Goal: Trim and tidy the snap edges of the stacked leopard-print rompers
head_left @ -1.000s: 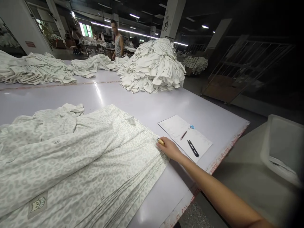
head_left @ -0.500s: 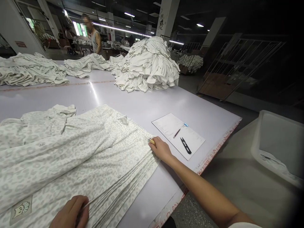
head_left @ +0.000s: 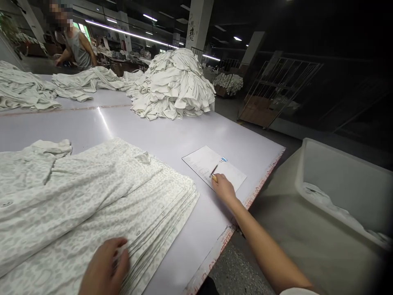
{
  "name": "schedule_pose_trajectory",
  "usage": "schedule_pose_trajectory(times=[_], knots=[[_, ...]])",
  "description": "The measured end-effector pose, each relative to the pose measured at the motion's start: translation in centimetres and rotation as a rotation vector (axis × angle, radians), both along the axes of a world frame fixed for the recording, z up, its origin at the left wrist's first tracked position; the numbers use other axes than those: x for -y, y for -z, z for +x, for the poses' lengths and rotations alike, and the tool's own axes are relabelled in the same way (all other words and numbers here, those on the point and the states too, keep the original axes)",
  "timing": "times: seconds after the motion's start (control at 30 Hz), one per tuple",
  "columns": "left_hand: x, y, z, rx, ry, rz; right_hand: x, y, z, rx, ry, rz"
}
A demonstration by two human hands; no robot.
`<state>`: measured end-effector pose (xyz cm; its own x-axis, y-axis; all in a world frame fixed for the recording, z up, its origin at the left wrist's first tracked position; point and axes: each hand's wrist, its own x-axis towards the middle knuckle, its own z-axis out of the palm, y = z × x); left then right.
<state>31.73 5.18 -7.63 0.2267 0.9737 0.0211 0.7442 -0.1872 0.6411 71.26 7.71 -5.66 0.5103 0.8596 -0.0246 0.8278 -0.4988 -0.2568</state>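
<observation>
A stack of pale leopard-print garments (head_left: 92, 196) lies spread over the near left of the white table (head_left: 172, 135), its layered edges fanned out. My left hand (head_left: 104, 268) rests at the near edge of the stack, fingers curled on the fabric layers. Over a paper sheet (head_left: 199, 160) to the right of the stack, my right hand (head_left: 223, 189) is closed round a small yellow-ended tool (head_left: 214, 178). A pen (head_left: 214, 169) lies on the sheet just beyond my fingers, and a blue clip (head_left: 224, 159) sits near it.
A tall pile of white garments (head_left: 172, 86) stands at the table's far side, with flatter heaps (head_left: 27, 88) to the left. A person in a grey vest (head_left: 73, 45) works at the far left. A white bin (head_left: 337, 180) stands right of the table edge, metal cages (head_left: 276, 90) behind.
My right hand left the stack's corner and moved right onto the paper, still gripping the yellow-ended tool; the black snips there are now hidden. My left hand came in onto the stack's near edge.
</observation>
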Motion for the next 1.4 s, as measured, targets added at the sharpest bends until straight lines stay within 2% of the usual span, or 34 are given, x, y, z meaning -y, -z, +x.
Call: schedule_pose_trajectory(times=[0.1,0.17,0.27,0.43,0.53,0.67,0.8,0.93,1.1,1.4], knots=[[-2.3,-1.2,5.6,0.146,0.104,-0.132,1.6,0.5,2.7,0.033,0.125,-0.072],[-3.7,-1.5,8.7,0.176,0.102,-0.198,2.3,1.1,3.7,0.025,0.152,-0.112],[-5.2,-1.4,11.1,0.162,0.097,-0.228,2.6,1.8,4.4,-0.001,0.152,-0.134],[-6.2,-1.4,10.9,0.133,0.125,-0.277,2.2,1.7,5.0,-0.074,0.142,-0.118],[-6.4,-1.5,10.5,0.127,0.141,-0.304,1.9,0.7,4.1,-0.153,0.042,-0.078],[-6.4,-1.3,10.3,0.14,0.125,-0.303,1.7,-1.1,0.1,-0.326,-0.236,-0.024],[-6.3,-0.5,10.2,0.179,0.095,-0.297,1.3,-2.5,-5.5,-0.5,-0.563,-0.102],[-6.3,0.3,10.2,0.226,0.084,-0.268,0.6,-3.0,-9.5,-0.474,-0.762,-0.19],[-6.4,0.8,10.1,0.253,0.071,-0.23,-0.2,-2.9,-10.9,-0.311,-0.863,-0.232],[-6.3,1.3,10.2,0.25,0.064,-0.2,-0.7,-2.5,-11.2,-0.173,-0.902,-0.279]])
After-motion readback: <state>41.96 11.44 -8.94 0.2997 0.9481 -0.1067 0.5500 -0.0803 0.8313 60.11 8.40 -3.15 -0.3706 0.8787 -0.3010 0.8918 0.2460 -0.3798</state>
